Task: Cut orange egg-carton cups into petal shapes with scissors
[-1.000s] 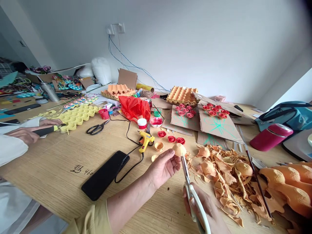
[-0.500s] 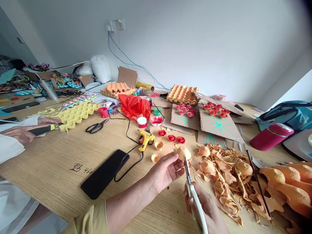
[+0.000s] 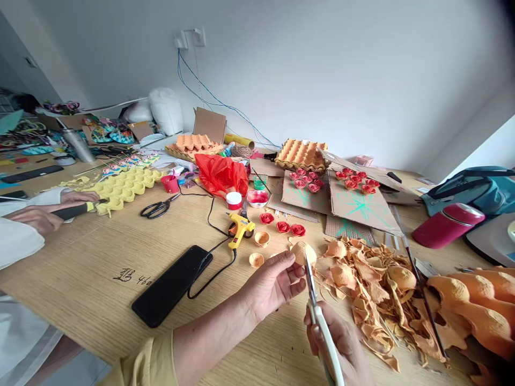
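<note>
My left hand [image 3: 277, 281] pinches an orange egg-carton cup [image 3: 301, 252], rounded side up, just above the table. In my right hand [image 3: 341, 340] is a pair of white-handled scissors [image 3: 325, 332], its blades nearly together against the cup's right side. To the right lies a heap of orange carton scraps [image 3: 370, 289] with several cut cups among them. Two trimmed cups, one [image 3: 262, 239] behind the other [image 3: 256, 260], sit left of my hand. Beyond them are three red paper-pulp roses [image 3: 282, 227].
A yellow glue gun [image 3: 240, 230] and its cord lie near a black phone [image 3: 171, 287]. At left, a co-worker's hands [image 3: 40, 217] work a cutter on a yellow egg tray [image 3: 124, 187]. A pink bottle [image 3: 448, 225] and orange egg tray [image 3: 478, 305] stand right; cardboard with roses [image 3: 360, 201] lies behind.
My hands and the scissors have barely moved; the blades look slightly more closed at the cup. The co-worker's hands have shifted slightly.
</note>
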Tool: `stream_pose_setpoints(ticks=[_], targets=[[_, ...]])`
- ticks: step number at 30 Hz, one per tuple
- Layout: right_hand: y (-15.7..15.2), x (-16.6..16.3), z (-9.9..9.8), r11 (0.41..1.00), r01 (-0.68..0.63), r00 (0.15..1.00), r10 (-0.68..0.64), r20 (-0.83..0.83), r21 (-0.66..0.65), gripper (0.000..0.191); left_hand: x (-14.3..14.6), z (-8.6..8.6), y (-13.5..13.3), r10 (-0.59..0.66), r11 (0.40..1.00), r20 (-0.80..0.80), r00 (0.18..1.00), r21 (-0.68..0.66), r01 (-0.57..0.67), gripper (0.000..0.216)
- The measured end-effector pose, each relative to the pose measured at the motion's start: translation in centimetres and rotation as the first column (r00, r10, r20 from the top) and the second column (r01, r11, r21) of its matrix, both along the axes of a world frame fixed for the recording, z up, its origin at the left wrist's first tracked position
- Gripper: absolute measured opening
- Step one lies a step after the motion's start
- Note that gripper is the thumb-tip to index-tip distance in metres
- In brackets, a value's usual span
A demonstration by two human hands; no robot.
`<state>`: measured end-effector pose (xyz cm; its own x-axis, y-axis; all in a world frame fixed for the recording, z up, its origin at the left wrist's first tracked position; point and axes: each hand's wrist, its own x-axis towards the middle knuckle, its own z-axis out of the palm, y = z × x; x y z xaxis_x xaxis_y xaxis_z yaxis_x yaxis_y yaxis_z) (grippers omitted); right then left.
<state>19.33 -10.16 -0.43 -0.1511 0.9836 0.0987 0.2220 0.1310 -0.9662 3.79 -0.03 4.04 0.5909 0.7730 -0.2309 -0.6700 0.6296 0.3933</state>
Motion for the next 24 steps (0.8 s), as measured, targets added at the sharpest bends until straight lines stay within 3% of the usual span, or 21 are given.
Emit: stream_pose_setpoints(ticks=[17, 24], targets=[[-0.4, 0.4, -0.8, 0.999, 0.023, 0.992, -0.026, 0.123, 0.025, 0.042, -0.1, 0.4, 0.0, -0.01, 1.0, 0.029, 1.0, 0.006, 0.01, 0.026], [0.1, 0.1, -1.0, 0.999, 0.035, 0.996, -0.038, 0.077, 0.038, 0.039, -0.3, 0.5, -0.4, -0.023, 0.998, 0.019, 1.0, 0.06, 0.022, 0.029]])
